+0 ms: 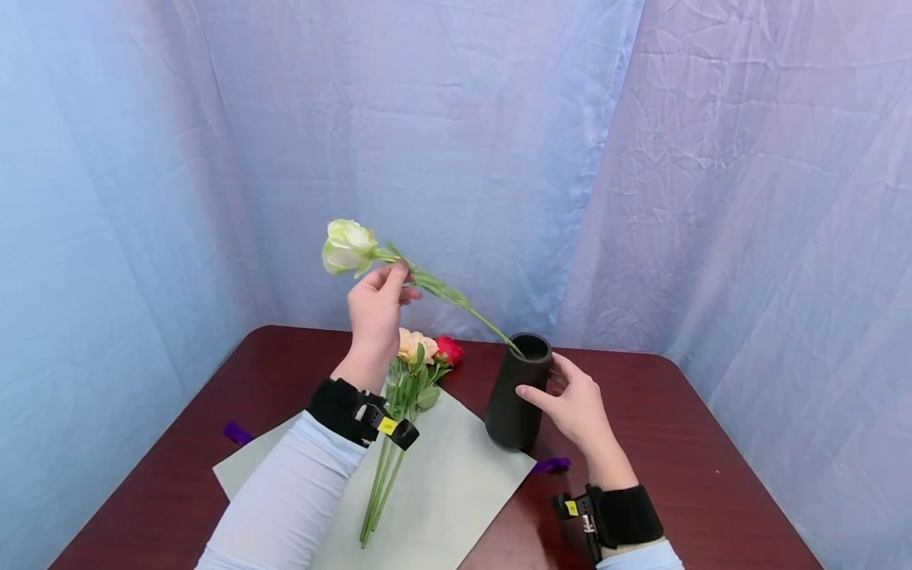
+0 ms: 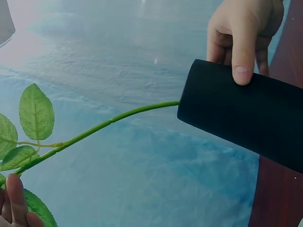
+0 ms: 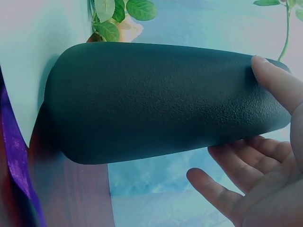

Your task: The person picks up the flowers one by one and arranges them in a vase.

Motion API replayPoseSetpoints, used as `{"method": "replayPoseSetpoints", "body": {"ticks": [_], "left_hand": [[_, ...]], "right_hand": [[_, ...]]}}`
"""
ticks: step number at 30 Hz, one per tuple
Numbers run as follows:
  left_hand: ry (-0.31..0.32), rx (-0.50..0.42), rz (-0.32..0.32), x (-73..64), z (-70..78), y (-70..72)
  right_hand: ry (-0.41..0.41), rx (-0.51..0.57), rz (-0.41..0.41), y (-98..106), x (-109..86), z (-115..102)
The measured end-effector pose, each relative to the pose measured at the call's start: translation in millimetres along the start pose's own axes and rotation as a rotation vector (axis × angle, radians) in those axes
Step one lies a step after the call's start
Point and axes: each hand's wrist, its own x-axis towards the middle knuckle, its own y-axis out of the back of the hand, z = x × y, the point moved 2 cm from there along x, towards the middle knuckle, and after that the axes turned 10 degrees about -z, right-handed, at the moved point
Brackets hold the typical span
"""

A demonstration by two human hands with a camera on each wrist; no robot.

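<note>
My left hand (image 1: 378, 309) pinches the stem of a white-green artificial rose (image 1: 349, 247) just below its bloom. The flower slants down to the right, and the lower end of its stem (image 2: 137, 111) enters the mouth of a black vase (image 1: 514, 404); the tip is hidden inside. With thumb on the near side and fingers on the far side, my right hand (image 1: 577, 404) holds the vase near its top. Green leaves (image 2: 36, 112) branch from the stem beside the left fingers in the left wrist view. The vase's base overlaps the right corner of the paper.
A pale green wrapping sheet (image 1: 456, 475) lies on the dark red table (image 1: 684, 443). Peach roses (image 1: 416, 346) and a red rose (image 1: 449, 350) rest on it, stems toward me. Purple ribbon (image 1: 552, 465) shows at both sides of the sheet. Blue curtains (image 1: 427, 142) hang behind.
</note>
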Motion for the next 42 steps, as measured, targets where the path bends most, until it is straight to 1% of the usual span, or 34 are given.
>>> {"method": "replayPoseSetpoints", "body": {"ticks": [9,17,20,23,27,31,37,42], "left_hand": [[-0.004,0.097,-0.071,-2.9,-0.4,-10.0],[-0.001,0.108,-0.101,-1.7,-5.1,-20.9],[0.003,0.097,-0.103,-1.8,-5.8,-24.6],[0.024,0.092,-0.103,-2.8,-7.2,-27.3],[0.049,0.107,-0.116,-3.9,-10.6,-30.9],[0.05,0.128,-0.133,-4.9,-14.2,-33.7],[0.065,0.112,-0.145,-8.6,-19.7,-39.5],[0.069,0.165,-0.17,-11.2,-25.5,-44.8]], "right_hand": [[0.01,0.0,0.003,0.9,0.6,-0.4],[0.006,-0.003,0.004,0.2,0.9,1.9],[0.007,0.001,0.005,-1.0,1.3,2.6],[0.009,0.003,0.001,-2.3,1.1,2.4],[0.012,0.002,0.007,-2.8,0.9,1.5],[0.009,0.005,0.009,-3.0,1.6,1.3],[0.005,0.01,0.003,-3.3,2.1,2.1],[0.009,0.008,0.002,-3.8,2.2,1.9]]}}
